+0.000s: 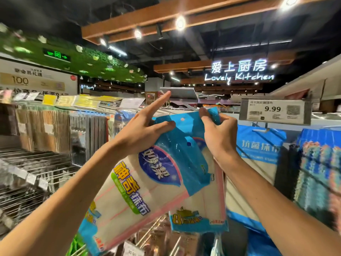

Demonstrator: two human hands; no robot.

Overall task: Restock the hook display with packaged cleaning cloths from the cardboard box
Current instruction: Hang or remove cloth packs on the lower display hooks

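A cleaning cloth package (140, 183), blue-topped with white cloth inside, tilts down to the left at the middle of the view. My left hand (144, 130) holds its blue header from the left, index finger pointing up. My right hand (217, 133) pinches the header's top right corner between thumb and fingers. A second similar package (201, 215) hangs behind the first, below my right wrist. The hook itself is hidden behind the header. The cardboard box is out of view.
A price tag reading 9.99 (275, 111) sits at the upper right. Blue packaged cloths (260, 146) and striped ones (321, 174) hang at the right. Bare metal hooks (29, 163) jut out at the left, with dark packaged goods (55, 130) above them.
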